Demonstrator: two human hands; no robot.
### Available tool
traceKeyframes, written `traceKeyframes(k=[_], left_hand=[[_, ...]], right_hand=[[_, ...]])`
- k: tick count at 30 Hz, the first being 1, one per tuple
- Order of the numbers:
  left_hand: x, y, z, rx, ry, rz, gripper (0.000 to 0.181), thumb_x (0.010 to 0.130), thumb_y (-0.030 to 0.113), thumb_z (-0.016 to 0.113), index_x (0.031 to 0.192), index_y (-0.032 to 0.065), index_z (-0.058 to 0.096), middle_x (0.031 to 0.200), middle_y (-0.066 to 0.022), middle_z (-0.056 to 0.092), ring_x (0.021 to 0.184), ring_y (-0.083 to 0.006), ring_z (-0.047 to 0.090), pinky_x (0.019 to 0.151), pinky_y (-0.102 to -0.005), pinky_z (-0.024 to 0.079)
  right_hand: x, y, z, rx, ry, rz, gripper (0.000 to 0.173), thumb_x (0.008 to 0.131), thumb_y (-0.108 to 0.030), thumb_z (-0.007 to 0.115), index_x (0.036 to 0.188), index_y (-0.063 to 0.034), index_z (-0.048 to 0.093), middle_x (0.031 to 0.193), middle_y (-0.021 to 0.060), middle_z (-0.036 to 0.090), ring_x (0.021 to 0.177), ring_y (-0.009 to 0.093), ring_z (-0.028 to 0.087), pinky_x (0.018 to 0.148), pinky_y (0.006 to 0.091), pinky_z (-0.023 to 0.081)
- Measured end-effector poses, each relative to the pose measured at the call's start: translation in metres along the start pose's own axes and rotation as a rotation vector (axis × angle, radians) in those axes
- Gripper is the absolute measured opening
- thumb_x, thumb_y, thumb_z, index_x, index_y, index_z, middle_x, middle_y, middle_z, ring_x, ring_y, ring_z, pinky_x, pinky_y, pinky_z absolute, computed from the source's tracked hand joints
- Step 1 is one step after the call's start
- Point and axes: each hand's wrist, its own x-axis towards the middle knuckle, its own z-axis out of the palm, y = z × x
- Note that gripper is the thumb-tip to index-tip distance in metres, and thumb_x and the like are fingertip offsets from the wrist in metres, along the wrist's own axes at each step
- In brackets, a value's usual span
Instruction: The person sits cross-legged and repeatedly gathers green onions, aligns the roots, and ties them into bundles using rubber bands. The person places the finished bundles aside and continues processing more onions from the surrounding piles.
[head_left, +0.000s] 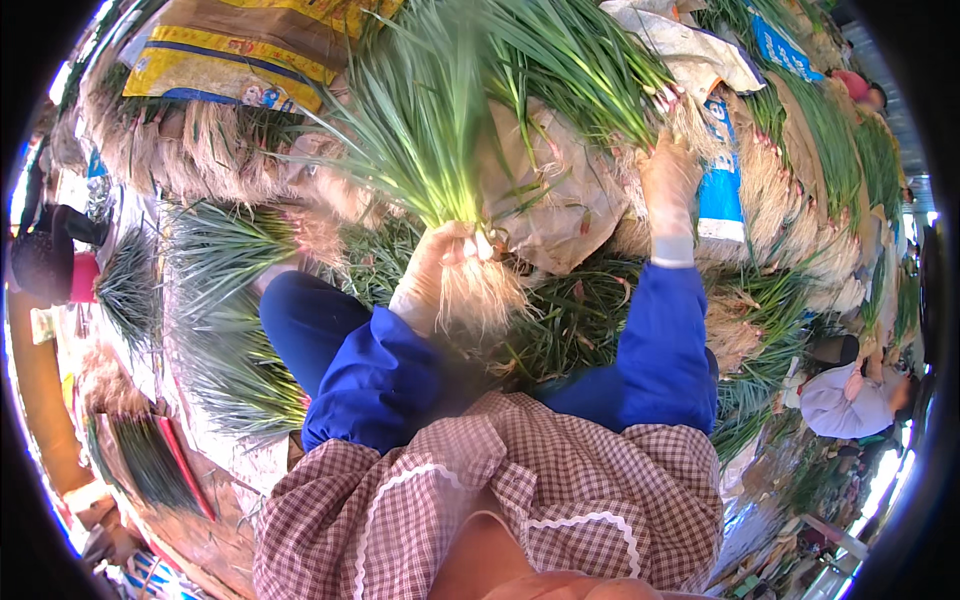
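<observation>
My left hand (431, 270), in a pale thin glove, is closed around the lower stems of a bunch of green onions (442, 142). Its leaves fan upward and its pale roots hang below my fingers. My right hand (669, 169), gloved the same way, reaches forward to the root end of more green onions (592, 67) lying at the upper right. Its fingertips are at the stems; whether they grip any is not clear. Between my hands lies a tan sheet (559, 210) with a few loose stalks on it.
Loose green leaves (570, 315) lie close before me. Bunches with leaves and roots (232, 255) are at the left, and rows of rooted bunches (772, 180) at the right. A yellow printed sack (232, 60) covers others. People sit at the far left (49, 255) and right (847, 397).
</observation>
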Motion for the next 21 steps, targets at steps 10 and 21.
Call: traceKeyframes(k=[10,21], left_hand=[[-0.014,0.001,-0.002,0.48,0.079,0.082,0.012,0.082,0.007,0.065,0.09,-0.0008,0.064,0.068,-0.006,0.065,0.046,-0.0077,0.051,0.04,-0.0188,0.036],[-0.019,0.016,-0.019,0.138,-0.001,-0.145,0.044,0.081,0.007,0.061,0.122,-0.0053,0.051,0.067,-0.0054,0.053,0.046,-0.0149,0.046,0.067,-0.0318,0.05]], right_hand=[[-0.131,-0.095,0.073,0.148,-0.298,-0.675,0.013,0.077,-0.025,0.063,0.079,-0.012,0.063,0.077,0.0056,0.066,0.072,0.022,0.066,0.061,0.0368,0.05],[-0.116,-0.013,0.081,0.309,-0.881,-0.285,0.047,0.084,-0.05,0.057,0.096,-0.0071,0.069,0.09,0.016,0.069,0.086,0.031,0.066,0.08,0.0423,0.051]])
